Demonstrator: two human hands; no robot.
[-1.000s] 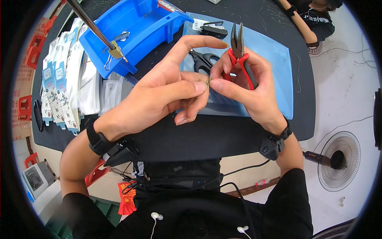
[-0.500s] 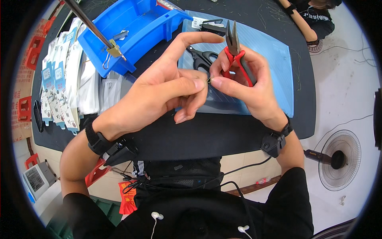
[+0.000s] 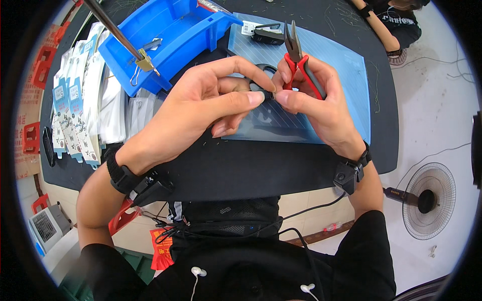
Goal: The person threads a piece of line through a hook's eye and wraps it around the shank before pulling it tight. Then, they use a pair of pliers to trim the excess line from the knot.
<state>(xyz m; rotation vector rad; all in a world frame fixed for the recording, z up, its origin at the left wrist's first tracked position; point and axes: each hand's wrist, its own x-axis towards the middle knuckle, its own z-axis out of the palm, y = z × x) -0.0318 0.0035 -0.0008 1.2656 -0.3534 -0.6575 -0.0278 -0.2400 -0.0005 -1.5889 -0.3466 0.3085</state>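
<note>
My right hand [image 3: 326,100] is wrapped round long-nose pliers [image 3: 301,62] with red and black handles, jaws pointing up and away. Its thumb and forefinger meet at a tiny thing too small to name. Close by on the left, my left hand [image 3: 211,98] is curled, its thumb and forefinger brought together at the same spot; what they hold, if anything, cannot be made out. Both hands are above a translucent blue sheet [image 3: 346,75]. Black scissors [image 3: 268,67] lie on the sheet, mostly hidden behind my fingers.
A blue plastic bin [image 3: 170,65] stands at the far left beside a metal pole [image 3: 113,30] with a clip. Printed packets [image 3: 75,100] are piled at left. A small black tool [image 3: 267,36] lies on the sheet. Another person [image 3: 396,27] sits far right; a fan [image 3: 429,200] is at right.
My left forefinger has come down from beside the plier jaws to meet the thumb. The right hand and pliers have shifted slightly right.
</note>
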